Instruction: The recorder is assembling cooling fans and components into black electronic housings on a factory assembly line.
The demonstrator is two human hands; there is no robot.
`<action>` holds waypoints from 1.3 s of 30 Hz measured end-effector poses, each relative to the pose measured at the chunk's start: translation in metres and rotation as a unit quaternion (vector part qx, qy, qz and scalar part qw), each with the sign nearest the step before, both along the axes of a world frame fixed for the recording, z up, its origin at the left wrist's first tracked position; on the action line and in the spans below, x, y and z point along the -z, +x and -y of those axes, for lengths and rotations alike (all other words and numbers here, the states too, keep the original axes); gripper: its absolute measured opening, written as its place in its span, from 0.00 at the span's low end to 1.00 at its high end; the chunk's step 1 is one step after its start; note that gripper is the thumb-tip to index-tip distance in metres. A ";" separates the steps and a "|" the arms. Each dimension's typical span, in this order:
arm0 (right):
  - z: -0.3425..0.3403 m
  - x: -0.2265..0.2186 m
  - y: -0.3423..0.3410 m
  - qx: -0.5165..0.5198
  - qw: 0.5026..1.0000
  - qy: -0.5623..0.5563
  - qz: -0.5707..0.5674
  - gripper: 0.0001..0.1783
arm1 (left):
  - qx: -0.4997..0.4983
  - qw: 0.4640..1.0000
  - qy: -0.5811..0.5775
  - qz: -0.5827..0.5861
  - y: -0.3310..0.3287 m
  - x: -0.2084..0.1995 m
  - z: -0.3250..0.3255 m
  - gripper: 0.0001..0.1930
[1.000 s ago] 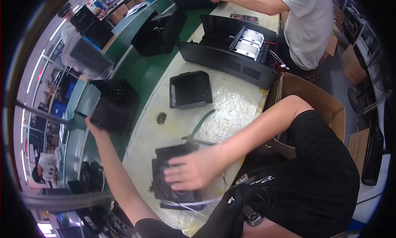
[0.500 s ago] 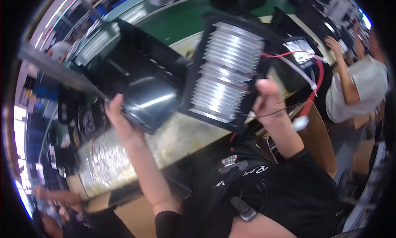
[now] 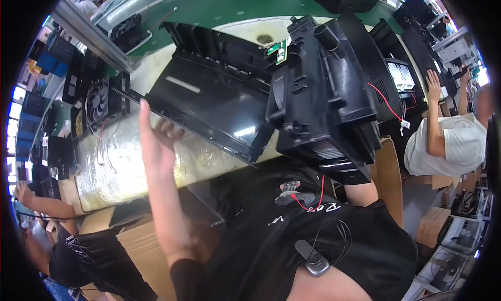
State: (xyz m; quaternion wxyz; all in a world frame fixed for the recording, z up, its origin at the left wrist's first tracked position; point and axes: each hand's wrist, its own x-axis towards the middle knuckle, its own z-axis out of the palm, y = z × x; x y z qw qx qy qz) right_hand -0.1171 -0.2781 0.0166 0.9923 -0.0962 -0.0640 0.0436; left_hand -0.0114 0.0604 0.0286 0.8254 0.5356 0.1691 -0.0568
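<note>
My left hand (image 3: 158, 147) grips the near left corner of a wide black plastic housing (image 3: 203, 105), thumb up beside the edge and fingers curled beneath. To its right, a bulky black plastic unit (image 3: 323, 92) is held tilted over the table's near edge. My right forearm (image 3: 364, 193) runs up behind this unit, which hides the hand itself. Metal fins (image 3: 330, 152) show low on the unit, and a small green circuit board (image 3: 282, 51) sits near its upper left. A red wire hangs below it against my shirt.
A black fan (image 3: 98, 104) stands left on the film-covered table (image 3: 117, 168). More black housings (image 3: 368, 56) and a red wire (image 3: 385, 98) lie at right. People work on both sides. Cardboard boxes (image 3: 148, 254) stand below the table edge; a metal post (image 3: 94, 35) rises at upper left.
The finned unit has been turned over, so its fins now face mostly down and its black plastic side shows. My right hand has gone out of sight behind it. The wide housing appears lower and flatter.
</note>
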 end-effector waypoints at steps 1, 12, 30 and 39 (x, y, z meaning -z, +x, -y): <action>-0.003 -0.003 0.001 -0.014 1.000 -0.012 -0.013 0.35 | -0.018 1.000 -0.016 -0.016 0.016 0.000 -0.007 0.35; -0.016 -0.044 0.016 -0.130 0.959 -0.217 -0.129 0.29 | -0.071 0.986 -0.147 0.042 -0.031 0.023 0.009 0.41; -0.074 -0.040 0.033 -0.148 0.925 -0.114 -0.330 0.31 | -0.084 0.995 -0.040 0.032 -0.046 0.037 0.008 0.30; -0.081 -0.018 0.045 -0.155 0.939 -0.037 -0.306 0.36 | -0.097 0.982 -0.133 0.088 -0.044 0.021 0.016 0.27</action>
